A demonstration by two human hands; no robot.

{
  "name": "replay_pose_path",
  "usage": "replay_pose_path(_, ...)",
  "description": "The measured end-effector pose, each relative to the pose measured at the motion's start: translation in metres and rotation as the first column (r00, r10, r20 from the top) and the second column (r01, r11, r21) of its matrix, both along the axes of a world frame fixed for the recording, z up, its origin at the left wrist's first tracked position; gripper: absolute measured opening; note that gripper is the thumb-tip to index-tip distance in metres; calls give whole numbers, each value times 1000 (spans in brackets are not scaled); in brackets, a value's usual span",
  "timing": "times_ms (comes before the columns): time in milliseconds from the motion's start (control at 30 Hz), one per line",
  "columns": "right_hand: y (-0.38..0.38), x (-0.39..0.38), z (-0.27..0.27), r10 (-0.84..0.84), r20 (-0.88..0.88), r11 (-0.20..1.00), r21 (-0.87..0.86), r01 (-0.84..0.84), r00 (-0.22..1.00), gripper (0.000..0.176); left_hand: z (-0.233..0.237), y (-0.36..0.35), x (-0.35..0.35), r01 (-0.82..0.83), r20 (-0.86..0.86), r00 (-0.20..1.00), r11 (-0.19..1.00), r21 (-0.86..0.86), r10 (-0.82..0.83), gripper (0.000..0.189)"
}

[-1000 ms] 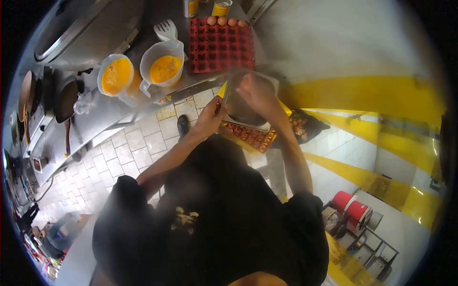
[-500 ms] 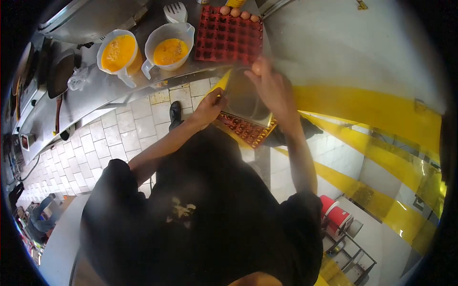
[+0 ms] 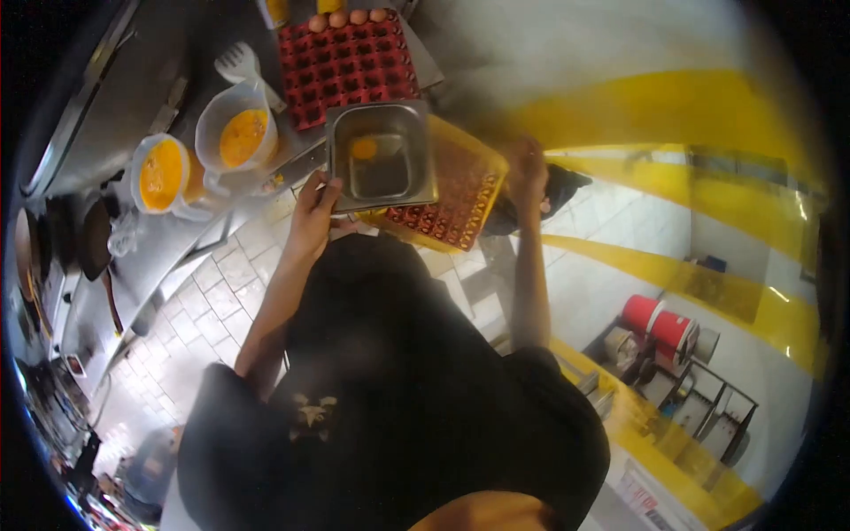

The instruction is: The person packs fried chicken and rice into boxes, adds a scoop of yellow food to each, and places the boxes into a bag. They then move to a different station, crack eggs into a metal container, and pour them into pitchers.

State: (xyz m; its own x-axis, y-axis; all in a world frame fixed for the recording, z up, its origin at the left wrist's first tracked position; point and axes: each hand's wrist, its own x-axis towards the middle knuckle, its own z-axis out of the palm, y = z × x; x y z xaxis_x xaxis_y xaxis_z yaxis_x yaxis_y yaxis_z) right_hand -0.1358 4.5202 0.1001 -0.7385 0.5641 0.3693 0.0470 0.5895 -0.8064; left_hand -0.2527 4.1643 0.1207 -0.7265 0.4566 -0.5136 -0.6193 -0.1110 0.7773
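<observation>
My left hand (image 3: pixel 316 208) is closed on the near left corner of a square metal pan (image 3: pixel 425 159), thumb on the rim. One raw egg yolk (image 3: pixel 363 148) lies in the pan, in clear egg white. My right hand (image 3: pixel 529 173) is off to the right, beside a black plastic bag (image 3: pixel 564 186); its fingers are too dark and blurred to show whether they hold anything. Below the pan a yellow crate (image 3: pixel 496 173) contains a red egg tray (image 3: pixel 452 217). Another red egg tray (image 3: pixel 345 66) on the counter has several brown eggs (image 3: pixel 359 17) along its far edge.
Two plastic jugs, a left jug (image 3: pixel 183 190) and a right jug (image 3: pixel 211 133), stand on the steel counter (image 3: pixel 146 283) with beaten egg inside. A white slotted spatula (image 3: pixel 237 64) lies behind them. Frying pans (image 3: pixel 95 239) sit at left. Yellow strips (image 3: pixel 637 106) hang at right.
My right hand, which held an egg above the pan, has moved right to the black bag. A yolk now shows in the pan. My view has turned, shifting the counter things left.
</observation>
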Motion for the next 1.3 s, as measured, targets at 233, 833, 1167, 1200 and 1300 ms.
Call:
replay_pose_path(233, 120, 125, -116, -725, 533, 665, 376, 646, 436, 72, 40, -45, -10, -178, -58, 983, 981, -75, 174, 21)
replay_pose_path(833, -118, -378, 0, 199, 451, 754, 497, -429, 870, 31, -19, -123, -62, -840, 718, 529, -158, 519, -451, 40)
replay_pose_path(1167, -99, -475, -78, 302, 689, 349, 564, -749, 659, 26, 43, -110, -54, -444, 312, 886, 823, 353, 344, 24)
replay_pose_path(1200, -98, -465, -76, 329, 683, 305, 576, -758, 652, 26, 50, -106, -54, -362, 184, 928, 902, 237, 325, 21)
replay_pose_path(1300, -106, -396, -57, 469, -56, 883, -12, -470, 882, 32, 57, -92, -48, -280, 49, 960, 950, 136, 276, 17)
